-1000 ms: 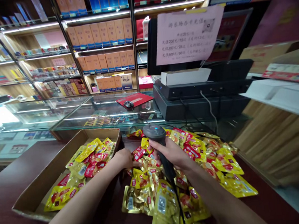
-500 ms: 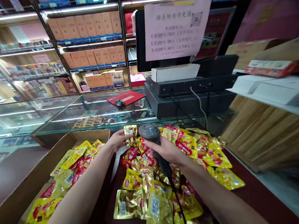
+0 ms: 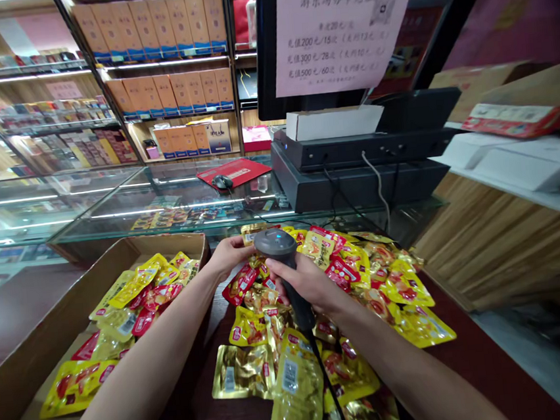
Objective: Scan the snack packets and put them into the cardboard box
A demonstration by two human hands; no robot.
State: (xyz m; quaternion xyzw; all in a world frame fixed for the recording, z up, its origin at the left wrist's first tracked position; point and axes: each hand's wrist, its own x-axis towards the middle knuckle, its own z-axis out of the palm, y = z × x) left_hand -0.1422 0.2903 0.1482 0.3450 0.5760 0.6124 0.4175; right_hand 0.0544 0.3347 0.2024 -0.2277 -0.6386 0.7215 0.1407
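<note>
My right hand (image 3: 302,280) is wrapped round the handle of a black barcode scanner (image 3: 276,242), whose head faces away from me and whose cable runs down toward me. Beyond the scanner head, my left hand (image 3: 232,254) pinches a gold snack packet (image 3: 251,231); the scanner hides part of that packet. Beneath both hands lies a heap of gold, yellow and red snack packets (image 3: 290,374) on the dark red table (image 3: 190,403). To the left, a cardboard box (image 3: 22,360) holds several similar packets (image 3: 141,283).
Behind the heap stands a glass display counter (image 3: 161,208) bearing a red mat (image 3: 241,169) and a computer mouse (image 3: 222,182). A monitor with a pink paper notice (image 3: 343,39) rises above a black cash drawer (image 3: 356,179). White boxes (image 3: 532,156) sit at the right.
The view has tilted slightly downward. My left hand has moved a little right and turned the gold packet, which is now more behind the scanner head. My right hand still grips the scanner.
</note>
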